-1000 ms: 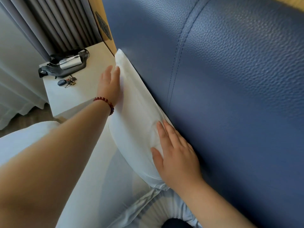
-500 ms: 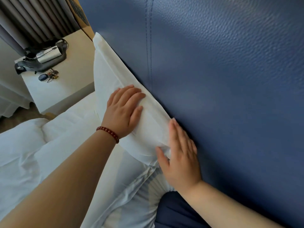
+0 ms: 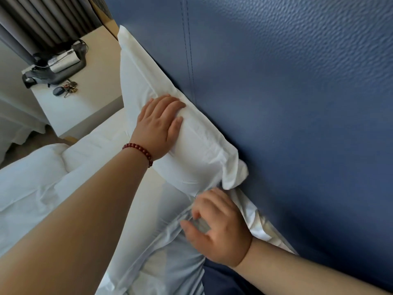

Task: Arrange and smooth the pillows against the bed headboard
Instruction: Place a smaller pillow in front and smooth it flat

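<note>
A white pillow [image 3: 146,81] leans upright against the blue padded headboard [image 3: 287,103]. My left hand [image 3: 161,122], with a red bead bracelet on the wrist, lies flat on the pillow's face, fingers together, pressing it toward the headboard. A second white pillow [image 3: 165,213] lies flat on the bed below it. My right hand [image 3: 217,226] is blurred, low beside the upright pillow's floppy lower corner [image 3: 234,175], with its fingers curled at the flat pillow's flange edge; whether it pinches the fabric I cannot tell.
A white nightstand [image 3: 89,99] stands to the left of the headboard with a black pouch [image 3: 57,67] and keys [image 3: 66,90] on it. Grey curtains [image 3: 42,20] hang behind. A white duvet [image 3: 32,184] covers the bed at left; dark blue fabric [image 3: 223,282] shows at the bottom.
My left hand slid down the pillow from its top corner to its middle. My right hand left the pillow's lower end and dropped to the flat pillow's edge. The view shifted right.
</note>
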